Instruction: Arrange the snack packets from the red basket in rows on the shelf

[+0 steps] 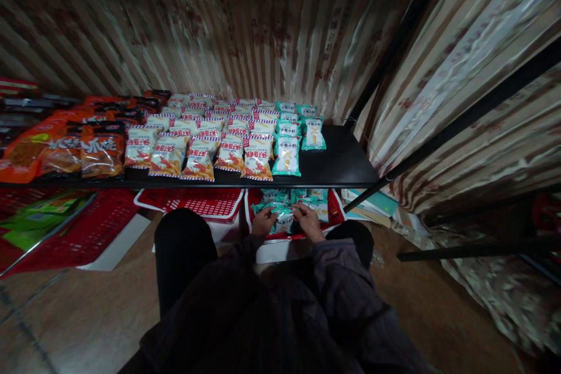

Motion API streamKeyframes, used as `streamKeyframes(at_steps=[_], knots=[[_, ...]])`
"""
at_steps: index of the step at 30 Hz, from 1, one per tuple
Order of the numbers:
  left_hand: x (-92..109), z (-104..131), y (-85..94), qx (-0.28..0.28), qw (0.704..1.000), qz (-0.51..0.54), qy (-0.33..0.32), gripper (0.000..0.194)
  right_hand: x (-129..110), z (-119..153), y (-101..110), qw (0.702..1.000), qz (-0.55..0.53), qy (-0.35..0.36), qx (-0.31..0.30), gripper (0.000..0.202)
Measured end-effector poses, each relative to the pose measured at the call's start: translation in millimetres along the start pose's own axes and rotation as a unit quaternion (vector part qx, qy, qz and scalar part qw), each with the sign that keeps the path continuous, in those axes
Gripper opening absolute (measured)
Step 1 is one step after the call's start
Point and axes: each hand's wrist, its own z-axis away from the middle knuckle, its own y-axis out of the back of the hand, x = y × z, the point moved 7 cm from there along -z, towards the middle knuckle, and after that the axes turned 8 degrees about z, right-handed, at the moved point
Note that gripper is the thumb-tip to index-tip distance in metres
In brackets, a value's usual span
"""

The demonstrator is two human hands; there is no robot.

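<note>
My left hand (264, 221) and my right hand (308, 221) both grip a teal snack bag (284, 220), one at each side, with the fingers closed on its edges. The bag is over a red basket (336, 210), which holds more teal bags (322, 208) of the same kind. Just above, on the black shelf (342, 158), teal and white snack bags (287, 155) stand in two columns, the left one longer. White snack bags with striped edges (258, 158) fill several rows to the left of them.
Orange snack packs (103, 149) lie at the shelf's left. Below are an overturned-looking red basket (210, 203) and a red basket with green packs (48, 210). Black metal posts (438, 134) and a striped curtain (263, 29) bound the right and back. My knees flank the basket.
</note>
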Motion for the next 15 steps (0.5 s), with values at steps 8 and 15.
streamKeyframes(at_steps=[8, 15], knots=[[32, -2, -3.2, 0.005, 0.997, 0.063, -0.038, 0.018, -27, 5, 19, 0.997, -0.031, 0.026, 0.072, 0.032], [73, 6, -9.1, -0.006, 0.993, 0.099, -0.062, 0.028, -55, 18, 22, 0.995, -0.095, -0.016, 0.041, 0.039]])
